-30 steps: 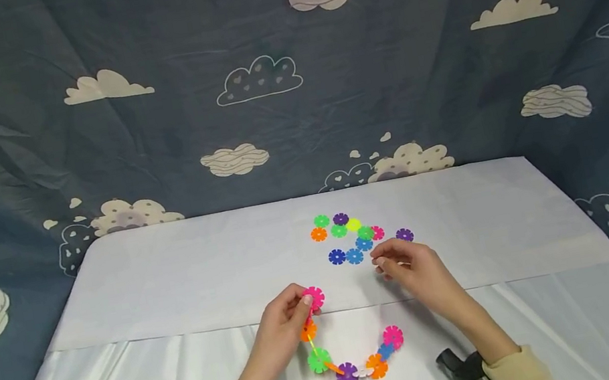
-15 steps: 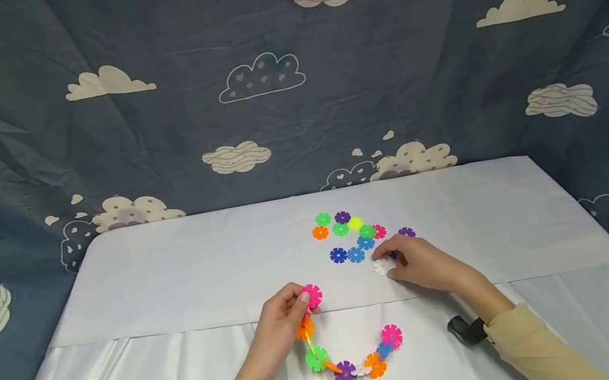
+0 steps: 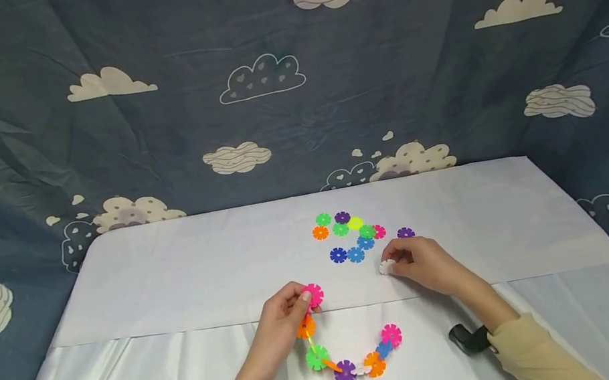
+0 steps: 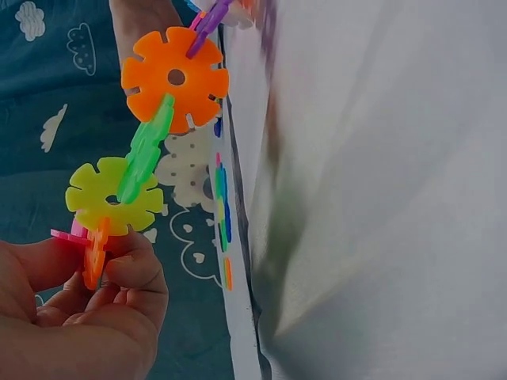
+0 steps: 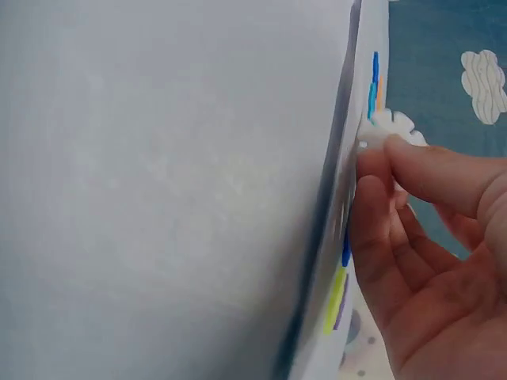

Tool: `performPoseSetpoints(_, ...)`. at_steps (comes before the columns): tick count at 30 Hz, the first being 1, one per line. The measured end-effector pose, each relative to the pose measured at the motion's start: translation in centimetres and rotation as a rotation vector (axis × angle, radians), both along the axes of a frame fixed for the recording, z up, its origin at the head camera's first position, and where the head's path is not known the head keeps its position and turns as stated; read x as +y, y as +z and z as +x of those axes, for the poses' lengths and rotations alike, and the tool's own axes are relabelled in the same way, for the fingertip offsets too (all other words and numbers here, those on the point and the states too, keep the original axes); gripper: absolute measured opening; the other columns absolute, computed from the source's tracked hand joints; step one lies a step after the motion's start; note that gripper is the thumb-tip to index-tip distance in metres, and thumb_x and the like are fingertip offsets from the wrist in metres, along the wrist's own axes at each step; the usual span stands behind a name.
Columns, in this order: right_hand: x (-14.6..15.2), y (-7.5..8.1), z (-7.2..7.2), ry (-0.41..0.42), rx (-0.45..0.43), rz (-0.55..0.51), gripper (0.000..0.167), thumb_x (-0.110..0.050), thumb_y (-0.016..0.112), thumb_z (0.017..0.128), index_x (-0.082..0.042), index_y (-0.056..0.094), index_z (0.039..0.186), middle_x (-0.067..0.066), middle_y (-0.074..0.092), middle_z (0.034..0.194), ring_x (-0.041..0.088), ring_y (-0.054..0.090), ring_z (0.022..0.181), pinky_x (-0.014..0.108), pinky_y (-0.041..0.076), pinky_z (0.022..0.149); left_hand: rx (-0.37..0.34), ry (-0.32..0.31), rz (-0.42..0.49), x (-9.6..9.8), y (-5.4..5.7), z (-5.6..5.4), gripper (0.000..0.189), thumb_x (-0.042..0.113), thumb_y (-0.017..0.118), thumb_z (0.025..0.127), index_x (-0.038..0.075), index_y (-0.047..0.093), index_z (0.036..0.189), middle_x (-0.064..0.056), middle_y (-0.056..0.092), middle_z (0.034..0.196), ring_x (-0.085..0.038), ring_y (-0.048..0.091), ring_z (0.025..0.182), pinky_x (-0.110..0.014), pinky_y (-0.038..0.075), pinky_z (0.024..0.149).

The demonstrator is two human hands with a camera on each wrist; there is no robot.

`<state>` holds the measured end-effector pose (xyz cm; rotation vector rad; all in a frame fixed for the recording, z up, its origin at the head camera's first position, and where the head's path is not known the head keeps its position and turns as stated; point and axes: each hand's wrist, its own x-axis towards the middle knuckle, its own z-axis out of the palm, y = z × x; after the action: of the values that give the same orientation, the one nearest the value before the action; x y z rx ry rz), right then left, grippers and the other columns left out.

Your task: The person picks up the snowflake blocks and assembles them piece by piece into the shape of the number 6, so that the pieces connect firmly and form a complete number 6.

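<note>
My left hand pinches a pink notched plastic disc at one end of a chain of interlocked flower-shaped discs. Below it the chain curves through an orange disc, a green disc and a purple disc to a pink disc at the other end. In the left wrist view, a yellow disc sits just above the fingertips. My right hand pinches a white notched disc between thumb and fingers; in the right wrist view, the thumb covers part of this white disc.
Beyond the right hand, several loose discs lie on the white cloth, among them an orange disc, a dark blue disc and a purple disc. A dark cloud-patterned curtain hangs behind the table.
My right hand has come to grip the white disc, which has shifted slightly right and now shows at a steeper tilt. The left hand and the chain have barely moved.
</note>
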<state>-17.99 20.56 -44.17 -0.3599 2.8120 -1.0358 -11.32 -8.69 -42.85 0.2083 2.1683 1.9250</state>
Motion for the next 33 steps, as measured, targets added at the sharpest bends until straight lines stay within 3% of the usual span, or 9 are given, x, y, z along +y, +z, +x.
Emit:
performPoseSetpoints(4,-0.3,0.6,0.7,-0.056,-0.021,-0.05,0.016,-0.007,0.075,0.087,-0.013,0.071,0.101,0.0,0.064,0.088,0.018,0.058,0.079,0.028,0.054,0.072,-0.001,0.001,-0.001,0.1,0.2,0.1,0.02,0.021,0.053,0.103,0.003,0.062,0.103,-0.016,0.064,0.092,-0.017,0.048,0.069,-0.021,0.04,0.06)
performPoseSetpoints(12,-2.0,3.4,3.7,-0.106,-0.054,-0.331,0.015,-0.011,0.073,0.09,-0.005,0.067,0.103,0.008,0.066,0.084,0.028,0.068,0.075,0.035,0.058,0.071,0.007,0.0,0.02,0.3,0.5,0.3,0.018,0.02,0.053,0.103,0.004,0.062,0.104,-0.013,0.063,0.09,-0.017,0.047,0.068,-0.022,0.04,0.059)
performPoseSetpoints(19,-4.0,5.0,6.0,-0.08,-0.055,-0.544,0.025,-0.019,0.069,0.094,-0.003,0.062,0.111,0.015,0.067,0.083,0.031,0.065,0.07,0.033,0.058,0.068,0.056,-0.023,-0.019,0.7,0.9,0.6,0.02,0.022,0.053,0.103,0.005,0.063,0.103,-0.013,0.064,0.092,-0.019,0.051,0.073,-0.023,0.044,0.064)
performPoseSetpoints(29,-6.6,4.9,7.5,-0.075,-0.081,-0.675,0.026,-0.018,0.066,0.096,-0.008,0.063,0.119,0.018,0.066,0.08,0.028,0.063,0.065,0.033,0.057,0.066,0.101,-0.023,-0.013,0.8,1.4,1.1,0.019,0.029,0.054,0.103,0.013,0.064,0.102,-0.018,0.062,0.093,-0.019,0.053,0.074,-0.024,0.046,0.066)
performPoseSetpoints(33,-7.4,4.9,7.8,-0.064,-0.093,-0.716,0.024,-0.018,0.066,0.096,-0.006,0.065,0.116,0.021,0.066,0.079,0.029,0.063,0.063,0.031,0.057,0.065,0.125,-0.04,-0.001,0.9,1.6,1.2,0.02,0.029,0.054,0.103,0.012,0.064,0.102,-0.017,0.059,0.088,-0.019,0.052,0.074,-0.024,0.046,0.066)
